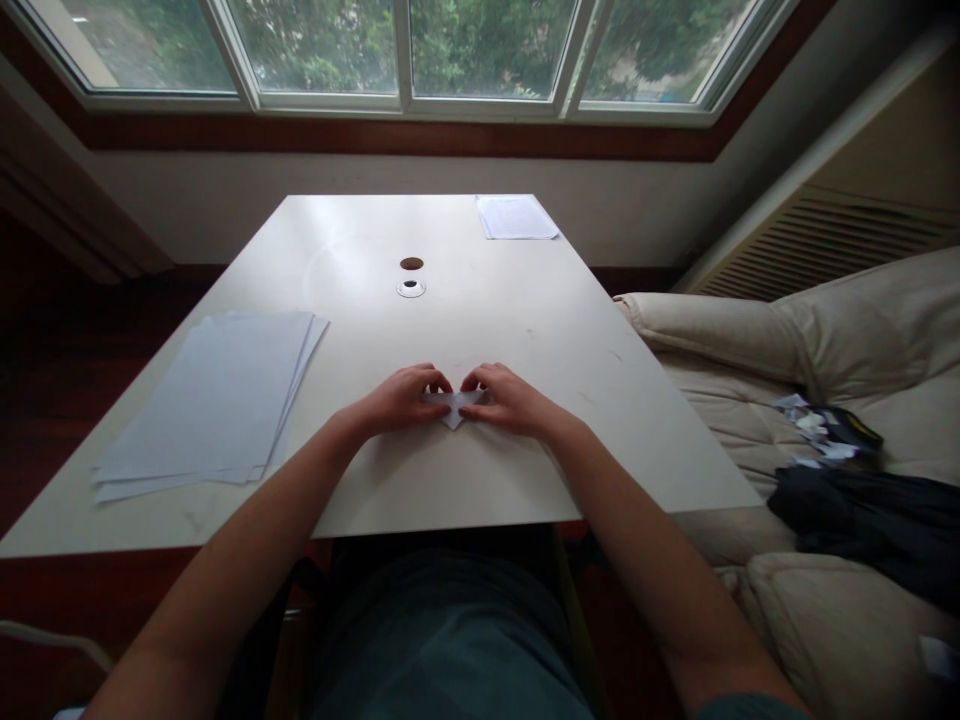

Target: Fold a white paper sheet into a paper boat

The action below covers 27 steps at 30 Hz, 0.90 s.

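A small piece of folded white paper point(454, 408), with a point facing me, is held just over the white table point(480, 470) near its front edge. My left hand point(409, 398) pinches its left end between thumb and fingers. On the other end, my right hand point(504, 398) grips in the same way, thumb toward the middle. Both thumbs lie close to each other on the paper. The fingers cover its outer ends, so its full shape is partly hidden.
A stack of white sheets point(210, 395) lies on the left of the table. More papers point(516, 217) rest at the far right corner. A round hole point(412, 264) and a ring-shaped grommet point(411, 289) sit mid-table. To the right stands a beige sofa point(705, 330) with dark cloth point(862, 525) on it.
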Tool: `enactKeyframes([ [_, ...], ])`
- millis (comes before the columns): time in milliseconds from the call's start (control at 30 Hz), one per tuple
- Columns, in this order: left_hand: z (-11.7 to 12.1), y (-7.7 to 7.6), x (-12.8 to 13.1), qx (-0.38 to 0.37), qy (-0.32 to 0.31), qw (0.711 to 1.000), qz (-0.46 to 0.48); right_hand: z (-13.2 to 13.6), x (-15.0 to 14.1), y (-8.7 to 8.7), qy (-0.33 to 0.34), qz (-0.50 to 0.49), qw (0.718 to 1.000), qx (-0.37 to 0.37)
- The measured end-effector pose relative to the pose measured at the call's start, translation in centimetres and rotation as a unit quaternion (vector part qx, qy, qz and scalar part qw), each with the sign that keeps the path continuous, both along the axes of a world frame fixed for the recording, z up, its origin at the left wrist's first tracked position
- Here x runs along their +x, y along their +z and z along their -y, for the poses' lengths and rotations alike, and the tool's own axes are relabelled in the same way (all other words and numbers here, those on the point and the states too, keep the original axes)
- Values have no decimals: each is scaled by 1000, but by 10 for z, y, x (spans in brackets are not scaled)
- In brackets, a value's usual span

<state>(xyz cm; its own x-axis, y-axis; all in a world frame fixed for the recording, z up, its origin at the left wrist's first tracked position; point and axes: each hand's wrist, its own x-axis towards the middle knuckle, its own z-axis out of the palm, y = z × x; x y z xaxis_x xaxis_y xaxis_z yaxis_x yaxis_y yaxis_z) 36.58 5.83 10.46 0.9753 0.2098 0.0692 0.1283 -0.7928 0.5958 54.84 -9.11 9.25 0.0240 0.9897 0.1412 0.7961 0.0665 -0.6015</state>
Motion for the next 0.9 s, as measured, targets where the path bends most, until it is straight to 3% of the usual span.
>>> enactKeyframes([
  [200,3,1,0,-55,32,997,39,3,-8,6,-19,-130,991,-13],
  [333,4,1,1,-61,71,991,98,-1,-14,5,-56,-203,976,53],
  [533,12,7,2,-82,66,984,142,-6,-16,2,-64,-213,963,150],
  [900,10,3,4,-138,106,971,162,-13,-17,-8,-72,-272,945,164],
])
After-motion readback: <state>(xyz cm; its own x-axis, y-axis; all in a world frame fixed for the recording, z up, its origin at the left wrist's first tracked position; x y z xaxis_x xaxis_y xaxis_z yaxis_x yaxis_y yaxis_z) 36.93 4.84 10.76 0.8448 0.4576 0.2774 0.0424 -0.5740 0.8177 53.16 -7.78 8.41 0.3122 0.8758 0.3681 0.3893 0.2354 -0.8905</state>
